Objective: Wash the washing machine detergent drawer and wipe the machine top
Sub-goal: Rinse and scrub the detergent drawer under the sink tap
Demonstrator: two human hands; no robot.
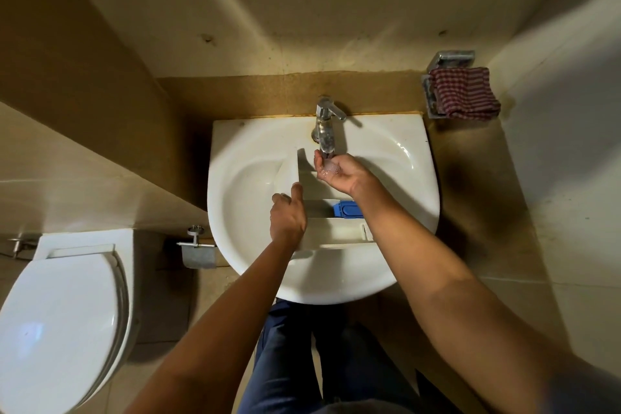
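Note:
A white detergent drawer (336,232) with a blue insert (346,209) lies across the white sink basin (248,185). My left hand (287,212) grips the drawer's left side, thumb up along its edge. Under the chrome tap (326,131), my right hand (336,169) is cupped palm up and catches running water. Its fingers are relaxed and it holds nothing solid.
A red-striped cloth (465,94) lies in a metal holder on the wall at the right. A toilet (64,312) with closed lid stands at the left, with a paper holder (198,254) beside it. Walls close in on both sides.

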